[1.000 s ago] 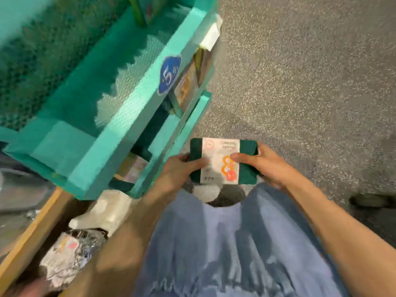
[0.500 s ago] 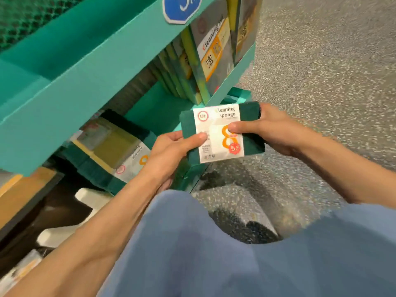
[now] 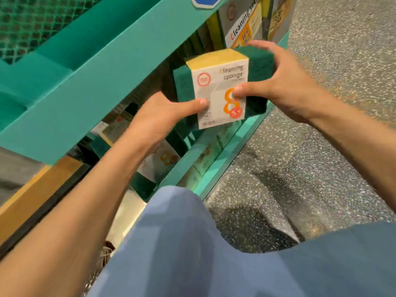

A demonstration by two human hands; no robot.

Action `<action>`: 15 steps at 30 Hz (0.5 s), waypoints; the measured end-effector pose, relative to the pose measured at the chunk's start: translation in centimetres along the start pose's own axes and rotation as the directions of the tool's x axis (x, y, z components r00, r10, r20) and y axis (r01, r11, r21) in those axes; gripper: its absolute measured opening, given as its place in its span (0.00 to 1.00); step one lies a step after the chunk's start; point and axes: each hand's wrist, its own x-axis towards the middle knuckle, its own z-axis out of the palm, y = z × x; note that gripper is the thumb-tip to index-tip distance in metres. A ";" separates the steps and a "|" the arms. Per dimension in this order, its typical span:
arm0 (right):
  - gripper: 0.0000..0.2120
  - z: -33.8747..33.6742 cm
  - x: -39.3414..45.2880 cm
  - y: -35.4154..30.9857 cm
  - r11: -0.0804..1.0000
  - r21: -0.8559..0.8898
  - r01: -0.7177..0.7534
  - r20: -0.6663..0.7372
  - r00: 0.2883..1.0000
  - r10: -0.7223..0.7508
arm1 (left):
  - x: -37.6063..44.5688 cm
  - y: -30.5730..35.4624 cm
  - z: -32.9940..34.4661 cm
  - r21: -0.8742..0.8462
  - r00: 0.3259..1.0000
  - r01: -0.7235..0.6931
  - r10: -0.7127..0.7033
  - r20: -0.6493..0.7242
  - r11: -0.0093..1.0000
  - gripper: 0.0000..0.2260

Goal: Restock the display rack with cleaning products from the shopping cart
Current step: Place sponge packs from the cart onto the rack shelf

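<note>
You hold a pack of cleaning sponges [image 3: 222, 86] in both hands, up in front of the teal display rack [image 3: 90, 82] at the mouth of its middle shelf. The pack is green scouring pad with a yellow foam edge on top, wrapped in a white label that reads "cleaning sponge" (the smaller print is too blurred to read). Your left hand [image 3: 160, 116] grasps its lower left side, thumb pressed flat on the label and fingers hidden behind. Your right hand [image 3: 285, 82] grasps the right end, thumb on the orange figure of the label and fingers curled over the top edge.

Just behind the pack, upright packs marked "Cleaning set" [image 3: 242, 24] stand on that shelf, close to your right fingertips. Lower down, another sponge pack [image 3: 162, 159] lies on the shelf beneath your left wrist, and pale packs [image 3: 210, 155] show behind the rack's front lip. Your blue garment [image 3: 192, 249] fills the bottom of the view, and speckled grey floor [image 3: 332, 146] lies to the right of the rack.
</note>
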 end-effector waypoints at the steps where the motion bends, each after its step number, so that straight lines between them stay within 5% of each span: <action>1: 0.46 0.6 0.2 0.1 0.997 -0.060 0.039 -0.019 0.999 -0.040 | 0.1 -0.1 -0.7 0.087 0.998 -0.002 -0.004 0.062 0.996 0.07; 4: 0.42 2.2 0.7 0.5 0.978 -0.157 0.140 -0.040 0.988 -0.148 | 0.2 0.0 -1.5 0.072 0.981 -0.050 0.036 0.191 0.996 0.09; 6: 0.42 3.1 1.2 1.1 0.960 -0.220 0.171 -0.047 0.981 -0.186 | 0.6 -0.7 -2.2 0.054 0.982 -0.158 0.151 0.110 0.986 0.13; 9: 0.43 4.2 1.8 2.0 0.936 -0.306 0.172 -0.050 0.979 -0.197 | 2.0 -2.3 -2.9 0.205 0.965 -0.260 0.263 0.014 0.943 0.38; 15: 0.40 6.3 1.9 2.9 0.859 -0.437 0.266 -0.027 0.951 -0.308 | 2.8 -4.3 -2.9 0.316 0.960 -0.217 0.260 -0.103 0.924 0.36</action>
